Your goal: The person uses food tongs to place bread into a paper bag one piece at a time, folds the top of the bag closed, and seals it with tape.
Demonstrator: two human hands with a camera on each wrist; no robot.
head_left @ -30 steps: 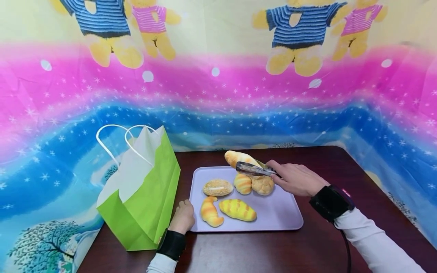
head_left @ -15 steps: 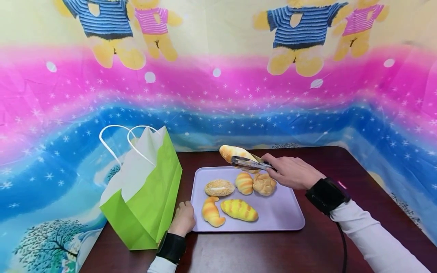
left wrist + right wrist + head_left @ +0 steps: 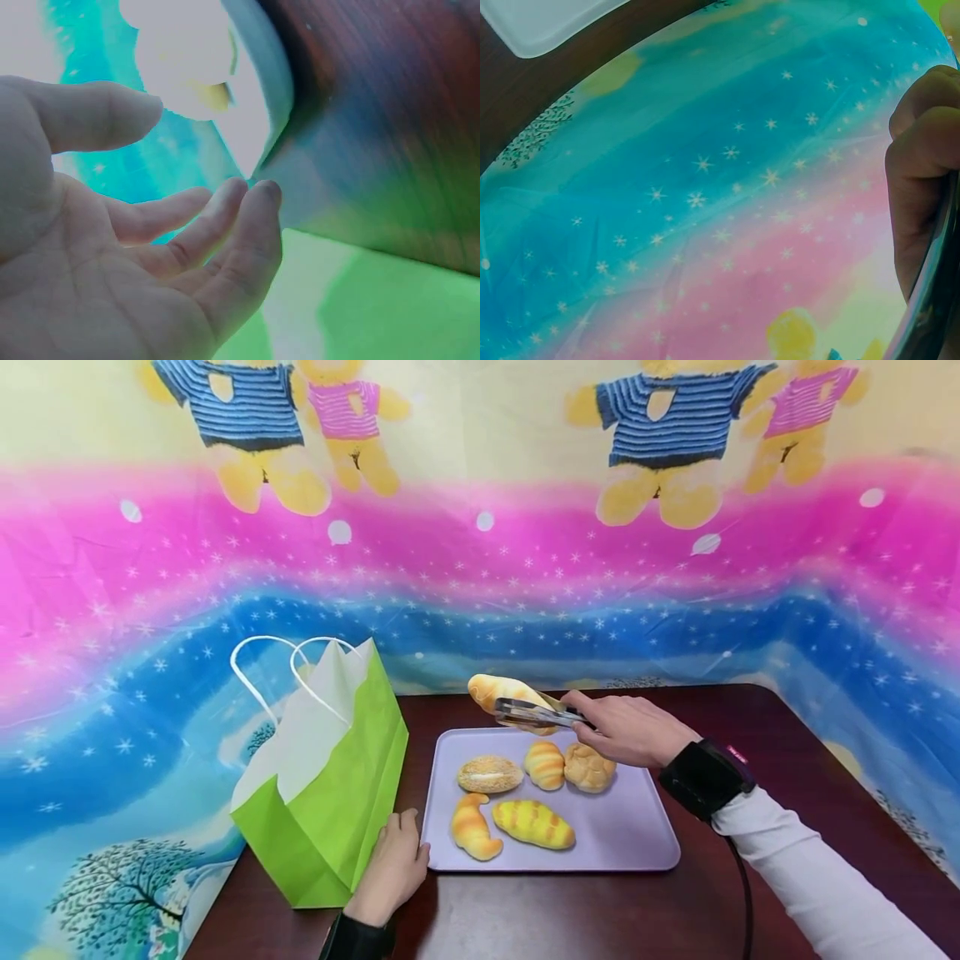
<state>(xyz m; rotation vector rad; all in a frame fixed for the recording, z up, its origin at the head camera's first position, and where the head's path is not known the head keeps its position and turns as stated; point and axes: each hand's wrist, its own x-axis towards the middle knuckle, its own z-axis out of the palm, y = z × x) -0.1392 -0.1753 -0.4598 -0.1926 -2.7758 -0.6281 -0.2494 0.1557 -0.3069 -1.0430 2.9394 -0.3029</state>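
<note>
My right hand (image 3: 633, 727) grips a pair of metal tongs (image 3: 532, 715), which pinch a long pale golden bread roll (image 3: 489, 688) above the tray's back edge. In the right wrist view, curled fingers (image 3: 922, 135) show at the right edge beside part of the dark, shiny tongs. My left hand (image 3: 393, 864) lies between the green paper bag (image 3: 341, 810) and the lilac tray (image 3: 622, 831), near the tray's left front corner. Seen from the left wrist, that hand has loosely bent fingers (image 3: 247, 247) and holds nothing.
On the tray lie a seeded roll (image 3: 489, 774), a small striped roll (image 3: 544, 766), a round bun (image 3: 589, 767), a crescent roll (image 3: 474, 828) and a yellow striped loaf (image 3: 534, 824). The bag stands open-topped with white handles (image 3: 251, 681). A printed cloth (image 3: 480, 568) hangs behind the dark table (image 3: 510, 914).
The tongs with the long roll have risen slightly and moved left, away from the other breads. My left hand's fingers have loosened from a curl at the tray's edge and turned toward the bag.
</note>
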